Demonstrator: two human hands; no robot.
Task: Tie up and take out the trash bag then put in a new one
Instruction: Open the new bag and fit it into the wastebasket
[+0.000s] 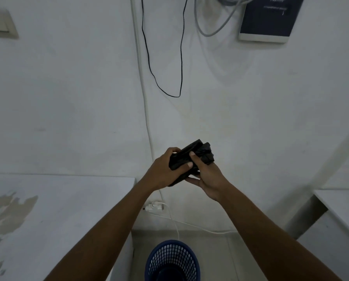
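A folded black trash bag [198, 152] is held up in front of the white wall, well above the bin. My left hand [163, 169] grips its left side, thumb on top and fingers curled behind. My right hand [207, 176] pinches its right side, where the plastic bunches up above the fingers. Below, at the bottom edge of the view, a blue mesh waste basket [172, 258] stands on the floor between my forearms; no bag shows over its rim, and its inside looks dark.
A white table [54, 216] with worn patches stands at the left, another white table [343, 216] at the right. The basket sits in the gap between them. A white plug and cable [155, 206] lie by the wall. A black cord [165, 86] hangs above.
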